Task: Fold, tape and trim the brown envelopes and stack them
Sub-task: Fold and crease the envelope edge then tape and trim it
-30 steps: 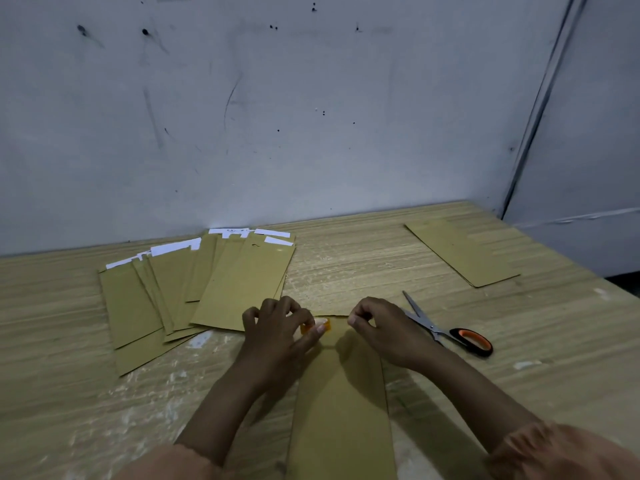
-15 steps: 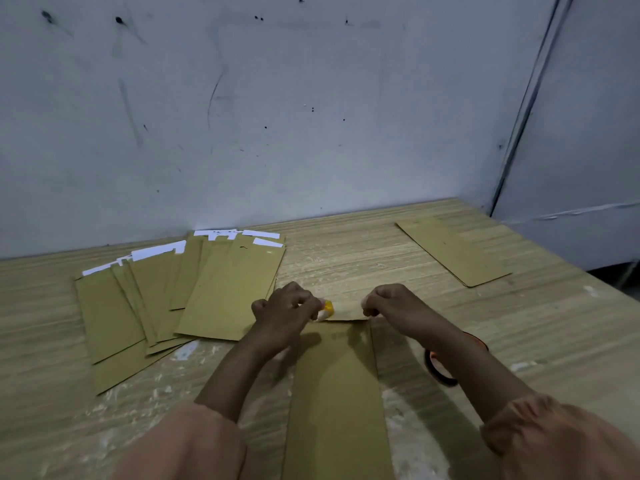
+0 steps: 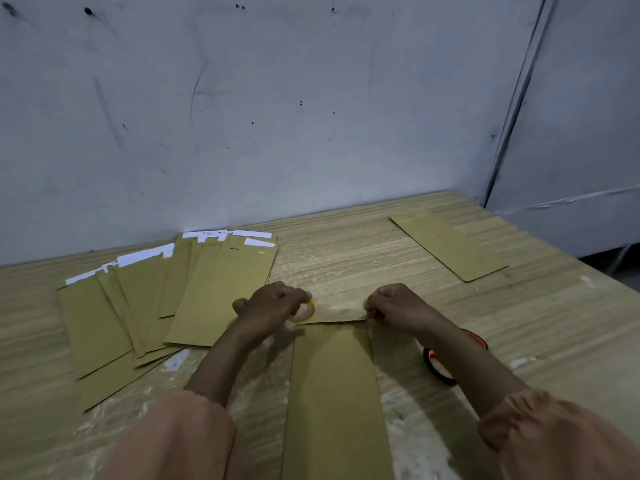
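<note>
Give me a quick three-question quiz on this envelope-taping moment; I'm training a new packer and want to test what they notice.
1. True or false: the left hand holds the tape roll.
2. Which hand's arm partly covers the scissors?
3. The single envelope lying apart is: A) far right of the table, B) on the fanned envelopes, C) under the envelope being taped.

Key: 1 true; 2 the right hand; 3 A.
</note>
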A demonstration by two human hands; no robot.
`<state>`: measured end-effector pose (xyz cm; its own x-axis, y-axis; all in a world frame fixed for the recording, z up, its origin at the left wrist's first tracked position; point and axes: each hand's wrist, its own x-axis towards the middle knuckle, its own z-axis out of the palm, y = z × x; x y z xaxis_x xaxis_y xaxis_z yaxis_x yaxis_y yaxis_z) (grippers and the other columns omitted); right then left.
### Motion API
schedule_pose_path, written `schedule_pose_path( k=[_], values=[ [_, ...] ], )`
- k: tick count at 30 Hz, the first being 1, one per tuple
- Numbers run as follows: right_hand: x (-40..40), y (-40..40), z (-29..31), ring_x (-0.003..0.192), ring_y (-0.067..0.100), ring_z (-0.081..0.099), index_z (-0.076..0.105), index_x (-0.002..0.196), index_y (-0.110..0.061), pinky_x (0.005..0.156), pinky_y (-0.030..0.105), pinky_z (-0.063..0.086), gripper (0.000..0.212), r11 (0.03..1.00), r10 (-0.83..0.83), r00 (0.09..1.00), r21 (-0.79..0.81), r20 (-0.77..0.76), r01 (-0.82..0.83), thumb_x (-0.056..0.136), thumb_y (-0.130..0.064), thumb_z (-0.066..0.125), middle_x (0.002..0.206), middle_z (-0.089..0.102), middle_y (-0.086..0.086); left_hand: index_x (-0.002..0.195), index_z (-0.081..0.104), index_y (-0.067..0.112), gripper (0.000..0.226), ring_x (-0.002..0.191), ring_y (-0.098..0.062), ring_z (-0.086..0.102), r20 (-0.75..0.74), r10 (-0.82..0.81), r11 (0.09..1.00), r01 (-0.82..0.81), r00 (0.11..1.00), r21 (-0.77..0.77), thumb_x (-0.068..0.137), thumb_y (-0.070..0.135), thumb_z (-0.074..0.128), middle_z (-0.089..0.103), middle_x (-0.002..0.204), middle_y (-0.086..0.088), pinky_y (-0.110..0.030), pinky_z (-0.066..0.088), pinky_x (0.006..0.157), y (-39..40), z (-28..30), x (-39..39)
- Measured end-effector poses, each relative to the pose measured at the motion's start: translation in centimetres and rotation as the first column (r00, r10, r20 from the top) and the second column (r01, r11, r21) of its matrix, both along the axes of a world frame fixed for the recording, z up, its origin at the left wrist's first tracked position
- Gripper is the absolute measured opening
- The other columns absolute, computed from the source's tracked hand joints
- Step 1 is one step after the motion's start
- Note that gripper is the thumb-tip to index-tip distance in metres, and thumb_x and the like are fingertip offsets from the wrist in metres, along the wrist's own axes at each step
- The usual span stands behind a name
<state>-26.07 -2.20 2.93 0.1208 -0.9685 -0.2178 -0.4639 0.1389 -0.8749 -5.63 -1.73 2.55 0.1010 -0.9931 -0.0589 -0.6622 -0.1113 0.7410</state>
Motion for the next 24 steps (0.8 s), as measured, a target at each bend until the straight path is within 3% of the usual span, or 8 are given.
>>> schedule_pose_path(
  k=[3,7,11,15,18,24],
  values=[
    [0.0,-0.1,-0.5,0.059,0.012,0.046,0.057,0.064,-0.01,0.061,0.024,0.037,0.025,1.0,0.003,1.0,0.016,0.004,-0.003,0.089,-0.009,0.054,0.066,0.056,0.004,0.067,0.052,0.017,0.034,0.095,-0.013,0.05,0.144,-0.009,1.0,0.009,0.99,-0.004,0.088,0.044,0.056,0.051,0.085,0.008,-0.034,0.017,0.08,-0.4,0.1,0.1],
    [-0.4,-0.2,-0.2,0.056,0.009,0.046,0.056,0.061,-0.012,0.056,0.02,0.037,0.028,1.0,-0.018,1.0,0.0,-0.004,0.018,0.09,-0.01,0.054,0.062,0.055,0.001,0.073,0.053,0.025,0.026,0.095,-0.013,0.046,0.325,0.011,1.0,-0.009,0.946,-0.01,0.084,0.048,0.06,0.049,0.087,0.012,-0.033,0.017,0.082,-1.0,0.3,0.2],
    [-0.5,-0.3,-0.5,0.055,0.009,0.046,0.057,0.062,-0.011,0.057,0.021,0.037,0.027,1.0,-0.009,1.0,0.018,-0.008,0.009,0.089,-0.01,0.055,0.062,0.055,0.001,0.054,0.037,0.02,0.046,0.078,-0.013,0.044,0.332,-0.025,0.999,0.015,0.943,0.033,0.085,0.047,0.057,0.04,0.067,0.007,-0.033,0.017,0.076,-1.0,0.0,0.4],
    [-0.2,-0.4,-1.1,0.056,0.011,0.046,0.059,0.064,-0.009,0.058,0.023,0.037,0.023,1.0,-0.018,0.999,0.025,-0.044,0.019,0.087,-0.012,0.056,0.06,0.055,0.001,0.054,0.042,0.02,0.044,0.071,-0.016,0.05,0.276,-0.062,0.996,0.041,0.959,0.082,0.087,0.044,0.055,0.045,0.061,0.004,-0.038,0.027,0.081,-1.4,-0.7,1.0],
    [0.1,-0.5,-1.2,0.054,0.012,0.044,0.059,0.064,-0.007,0.056,0.024,0.035,0.022,0.999,-0.021,0.996,0.03,-0.087,0.023,0.085,-0.013,0.057,0.062,0.054,0.006,0.051,0.046,0.018,0.045,0.076,-0.021,0.058,0.281,-0.092,0.992,0.063,0.955,0.111,0.088,0.043,0.055,0.05,0.059,0.003,-0.039,0.034,0.093,-1.5,-1.1,1.5],
    [0.7,-0.7,-1.3,0.054,0.016,0.033,0.051,0.066,-0.01,0.055,0.027,0.024,0.017,1.0,-0.028,0.974,0.003,-0.227,0.029,0.082,-0.015,0.055,0.062,0.041,0.008,0.056,0.047,0.022,0.041,0.09,-0.017,0.054,0.455,-0.073,0.994,0.03,0.888,0.101,0.089,0.047,0.046,0.05,0.063,0.009,-0.036,0.02,0.077,-1.4,-0.9,0.7]
  ],
)
